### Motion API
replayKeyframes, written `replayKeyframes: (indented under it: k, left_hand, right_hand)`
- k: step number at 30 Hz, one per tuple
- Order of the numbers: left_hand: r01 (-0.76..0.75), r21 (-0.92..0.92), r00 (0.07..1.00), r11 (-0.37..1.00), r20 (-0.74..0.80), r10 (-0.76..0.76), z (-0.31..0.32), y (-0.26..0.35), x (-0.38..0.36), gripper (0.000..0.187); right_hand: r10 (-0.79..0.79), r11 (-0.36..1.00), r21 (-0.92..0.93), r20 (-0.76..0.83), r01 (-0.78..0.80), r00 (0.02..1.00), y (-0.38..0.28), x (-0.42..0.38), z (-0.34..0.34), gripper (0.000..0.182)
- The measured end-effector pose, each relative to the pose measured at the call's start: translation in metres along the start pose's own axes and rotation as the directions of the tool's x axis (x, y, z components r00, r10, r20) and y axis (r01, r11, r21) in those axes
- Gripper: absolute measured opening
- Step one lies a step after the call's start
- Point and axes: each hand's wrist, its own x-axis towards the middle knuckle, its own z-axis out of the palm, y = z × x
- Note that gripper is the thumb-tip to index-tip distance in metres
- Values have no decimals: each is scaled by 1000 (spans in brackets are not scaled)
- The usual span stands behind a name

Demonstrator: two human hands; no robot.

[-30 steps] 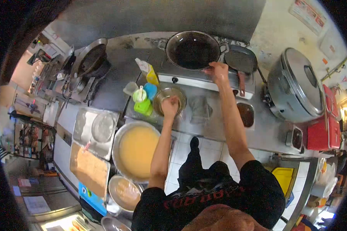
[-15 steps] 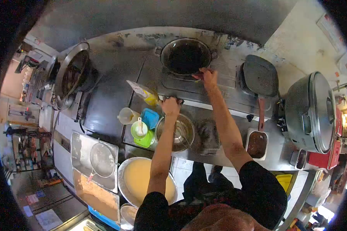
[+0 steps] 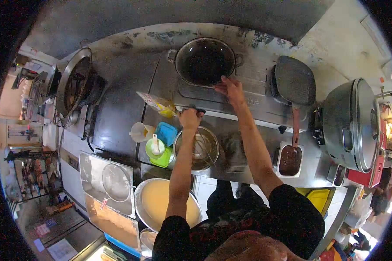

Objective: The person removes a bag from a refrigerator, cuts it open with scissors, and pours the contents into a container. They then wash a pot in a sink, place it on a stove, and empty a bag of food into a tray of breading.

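A dark two-handled wok (image 3: 204, 63) sits on the stove (image 3: 257, 102) near the back wall. At its front right rim is my right hand (image 3: 232, 90), fingers bent together low beside the wok; anything between them is too small to make out. My left hand (image 3: 190, 118) is closed around a black stove knob (image 3: 200, 112) on the stove's front edge. Below the left wrist stands a metal bowl (image 3: 209, 150) with a whisk (image 3: 204, 145) in it. Just left of that hand stands a yellow-and-white packet (image 3: 159, 104).
Left of the bowl are a clear jug (image 3: 139, 132), a blue container (image 3: 166, 132) and a green cup (image 3: 152, 152). A basin of pale batter (image 3: 157, 198) stands in front. To the right are a grill pan (image 3: 294, 80), a sauce tray (image 3: 290, 161) and a large cooker (image 3: 346, 126).
My right hand has shifted slightly left and down along the wok's front, its fingers turned a little. My left hand stays at the knob. The whole view has shifted slightly.
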Motion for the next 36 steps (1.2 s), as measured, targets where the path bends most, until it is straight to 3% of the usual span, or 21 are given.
replayKeyframes:
  k: [1, 2, 3, 4, 7, 8, 9, 11, 13, 17, 19, 23, 26, 28, 29, 31, 33, 34, 36]
  left_hand:
    - [2, 5, 999, 1000, 33, -2, -1, -1, 1, 33]
    - [-3, -3, 1000, 1000, -1, 3, 6, -4, 5, 34]
    - [-7, -12, 999, 1000, -36, 6, 25, -11, 12, 35]
    - [-8, -21, 998, 1000, -66, 6, 45, -20, 16, 36]
    - [14, -267, 933, 963, 350, 83, 64, -44, 46, 41]
    - [51, -362, 870, 931, 473, 137, 68, -47, 51, 41]
    - [208, -537, 870, 817, 484, 97, 80, -46, 53, 38]
    - [207, -918, 914, 338, 305, 268, 87, -68, 36, 31]
    - [244, -964, 908, 106, 266, 324, 84, -73, 23, 28]
    - [446, -823, 751, 353, 558, 353, 95, -76, 46, 31]
    - [487, -795, 742, 361, 595, 309, 96, -74, 49, 31]
    - [532, -732, 708, 425, 660, 251, 86, -67, 51, 31]
    - [489, -746, 696, 451, 646, 313, 73, -66, 48, 32]
    - [456, -787, 733, 415, 597, 326, 80, -71, 47, 37]
    - [437, -809, 753, 394, 569, 331, 82, -73, 46, 39]
    - [385, -702, 782, 599, 593, 192, 62, -60, 39, 44]
    - [343, -537, 810, 771, 584, 46, 37, -48, 30, 46]
    - [306, -466, 844, 830, 536, -10, 27, -42, 20, 45]
    - [208, -354, 936, 912, 343, -81, 6, -29, -10, 44]
  right_hand:
    - [4, 1000, -12, -16, -4, 1000, -5, -11, -1, 22]
    - [-149, 901, -415, -26, 125, 988, -4, -17, -11, 23]
    - [-289, 630, -746, 33, 216, 957, -6, -23, -27, 26]
    - [-383, 239, -938, 147, 251, 912, -6, -32, -40, 29]
    - [-475, -31, -944, 304, 329, 826, -4, -60, -53, 37]
    - [-501, -35, -930, 333, 366, 799, -1, -59, -58, 38]
    - [-528, -38, -915, 360, 402, 769, 8, -55, -64, 38]
    - [-539, -49, -904, 382, 425, 750, 20, -53, -73, 39]
    - [-516, -66, -911, 380, 406, 768, 23, -54, -75, 39]
    - [-553, -61, -890, 407, 452, 727, 23, -56, -75, 41]
    - [-599, -55, -874, 416, 483, 684, 27, -58, -74, 41]
    - [-535, -11, -893, 386, 450, 752, 25, -56, -73, 41]
    - [-505, -51, -897, 403, 440, 763, 24, -55, -73, 42]
    - [-461, -115, -877, 463, 467, 757, 15, -57, -73, 42]
    - [-478, -55, -884, 431, 464, 765, 13, -61, -71, 41]
    - [-504, 62, -883, 375, 465, 778, -1, -83, -62, 39]
    - [-560, 54, -853, 404, 519, 723, -17, -116, -57, 33]
    - [-587, 53, -838, 414, 544, 696, -22, -138, -57, 30]
    - [-529, 216, -812, 369, 542, 764, -22, -177, -63, 22]
